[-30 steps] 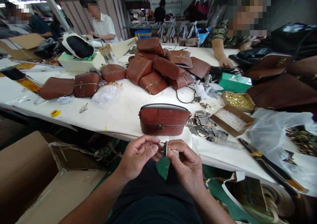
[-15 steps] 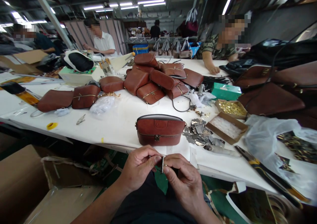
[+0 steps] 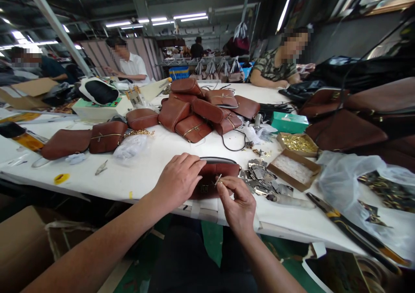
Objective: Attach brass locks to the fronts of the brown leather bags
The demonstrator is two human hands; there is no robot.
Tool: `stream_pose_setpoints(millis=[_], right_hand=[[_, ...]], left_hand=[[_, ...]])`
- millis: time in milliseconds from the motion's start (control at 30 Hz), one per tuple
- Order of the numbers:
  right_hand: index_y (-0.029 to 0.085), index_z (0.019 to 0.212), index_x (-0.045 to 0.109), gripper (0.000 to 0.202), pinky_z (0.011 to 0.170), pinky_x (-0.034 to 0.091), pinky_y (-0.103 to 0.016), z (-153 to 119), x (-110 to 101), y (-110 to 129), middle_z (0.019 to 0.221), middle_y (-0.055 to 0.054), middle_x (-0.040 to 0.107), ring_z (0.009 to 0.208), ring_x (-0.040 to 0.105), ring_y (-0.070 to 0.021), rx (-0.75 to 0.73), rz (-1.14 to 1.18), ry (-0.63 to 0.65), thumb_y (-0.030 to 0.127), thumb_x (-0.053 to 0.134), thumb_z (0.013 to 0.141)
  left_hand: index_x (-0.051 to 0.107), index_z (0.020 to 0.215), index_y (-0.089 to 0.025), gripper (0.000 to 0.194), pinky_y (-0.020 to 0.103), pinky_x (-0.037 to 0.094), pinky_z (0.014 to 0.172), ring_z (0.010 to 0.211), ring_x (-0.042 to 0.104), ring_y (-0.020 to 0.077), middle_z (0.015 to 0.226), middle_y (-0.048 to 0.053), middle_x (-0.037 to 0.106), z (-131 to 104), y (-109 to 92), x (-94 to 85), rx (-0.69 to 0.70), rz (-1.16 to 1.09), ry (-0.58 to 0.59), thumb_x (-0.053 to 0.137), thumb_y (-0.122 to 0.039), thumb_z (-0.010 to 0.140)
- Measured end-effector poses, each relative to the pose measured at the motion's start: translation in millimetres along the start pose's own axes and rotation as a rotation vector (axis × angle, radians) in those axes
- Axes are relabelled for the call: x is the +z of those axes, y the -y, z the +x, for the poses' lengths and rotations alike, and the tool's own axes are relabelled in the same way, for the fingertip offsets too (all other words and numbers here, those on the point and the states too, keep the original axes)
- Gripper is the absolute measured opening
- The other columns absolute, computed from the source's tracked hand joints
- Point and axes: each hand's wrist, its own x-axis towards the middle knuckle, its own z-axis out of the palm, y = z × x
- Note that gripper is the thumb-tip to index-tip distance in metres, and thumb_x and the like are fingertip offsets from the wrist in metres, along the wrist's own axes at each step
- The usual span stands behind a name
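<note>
A brown leather bag (image 3: 228, 169) with a front zipper stands at the table's near edge, its top partly open. My left hand (image 3: 181, 177) grips the bag's left side, fingers over the upper front and thumb lower down; the hand hides that end. Between the thumb and fingers of my right hand (image 3: 239, 200) is a small, thin, flat metal piece (image 3: 218, 180), seen nearly edge-on. It is close to the bag's front; I cannot tell whether it touches the leather. Right of the bag lies a heap of metal plates (image 3: 259, 174).
More brown bags (image 3: 194, 126) are piled behind. To the right are a box of gold-coloured fittings (image 3: 296, 142), a cardboard tray (image 3: 293, 170), a plastic bag (image 3: 337, 172) and long-handled pliers (image 3: 353, 230). A co-worker in camouflage (image 3: 270, 66) sits across the table.
Both hands have moved forward from below the table edge to the bag. My left hand has left the small metal piece and taken hold of the bag; the right still holds the piece.
</note>
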Motion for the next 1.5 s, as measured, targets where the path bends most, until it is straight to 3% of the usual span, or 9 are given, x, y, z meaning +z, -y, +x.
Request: stream_pose_setpoints(millis=[167, 333, 467, 667, 933, 1100, 1500], right_hand=[[0.027, 0.093, 0.079, 0.009, 0.086, 0.054, -0.038, -2.0, 8.9, -5.2, 0.093, -0.004, 0.076, 0.09, 0.068, -0.0217, 0.001, -0.013, -0.009, 0.022, 0.072, 0.094], [0.027, 0.093, 0.079, 0.011, 0.086, 0.053, -0.037, -4.5, 11.8, -6.9, 0.094, -0.004, 0.076, 0.091, 0.069, -0.0211, -0.006, -0.014, -0.023, 0.019, 0.071, 0.094], [0.026, 0.094, 0.078, 0.008, 0.083, 0.055, -0.036, -5.2, 14.8, -8.4, 0.094, -0.004, 0.076, 0.09, 0.07, -0.0212, -0.017, -0.035, -0.057, 0.02, 0.072, 0.093], [0.024, 0.092, 0.077, 0.008, 0.08, 0.056, -0.035, -0.8, 16.8, -5.7, 0.091, -0.003, 0.075, 0.085, 0.07, -0.0193, -0.075, -0.097, -0.057, 0.018, 0.071, 0.094], [0.024, 0.088, 0.076, 0.01, 0.078, 0.058, -0.034, 1.4, 11.4, 2.7, 0.09, -0.004, 0.076, 0.082, 0.071, -0.0189, -0.082, -0.138, -0.001, 0.017, 0.071, 0.094], [0.024, 0.09, 0.075, 0.009, 0.076, 0.058, -0.033, 4.5, 6.6, 1.3, 0.089, -0.004, 0.075, 0.081, 0.071, -0.0191, -0.115, -0.156, 0.056, 0.017, 0.071, 0.094], [0.024, 0.087, 0.075, 0.01, 0.079, 0.056, -0.032, 8.2, 6.2, 2.6, 0.09, -0.002, 0.075, 0.082, 0.07, -0.0185, -0.06, -0.1, 0.1, 0.018, 0.072, 0.094]], left_hand=[[0.066, 0.124, -0.012, 0.028, 0.045, 0.047, 0.086, 0.098, 0.062, 0.031, 0.101, 0.012, 0.071, 11.8, -0.3, -6.6, 0.074, 0.094, 0.132, 0.058, -0.019, 0.098], [0.067, 0.122, -0.018, 0.027, 0.034, 0.049, 0.074, 0.087, 0.069, 0.0246, 0.106, 0.009, 0.072, 20.3, 5.5, -5.0, 0.014, -0.088, 0.283, 0.057, -0.016, 0.097], [0.072, 0.116, -0.02, 0.028, 0.033, 0.051, 0.09, 0.103, 0.069, 0.0248, 0.11, 0.006, 0.074, 27.5, 14.0, -5.5, 0.015, -0.359, 0.355, 0.061, -0.014, 0.091], [0.074, 0.117, -0.024, 0.033, 0.027, 0.052, 0.092, 0.099, 0.071, 0.0214, 0.105, 0.001, 0.078, 27.3, 20.7, -6.1, -0.065, -0.649, 0.394, 0.059, -0.015, 0.089], [0.076, 0.12, -0.028, 0.037, 0.026, 0.052, 0.092, 0.1, 0.073, 0.0216, 0.106, 0.0, 0.08, 19.8, 16.5, -2.9, -0.095, -0.71, 0.354, 0.058, -0.018, 0.089], [0.079, 0.109, -0.024, 0.029, 0.023, 0.049, 0.084, 0.093, 0.072, 0.0182, 0.104, -0.002, 0.08, 21.3, 21.7, -1.8, -0.081, -0.773, 0.415, 0.061, -0.017, 0.088], [0.078, 0.095, -0.019, 0.016, 0.021, 0.04, 0.066, 0.073, 0.062, 0.0125, 0.08, -0.006, 0.073, 19.4, 29.4, 2.3, -0.218, -0.852, 0.467, 0.067, -0.021, 0.084]])
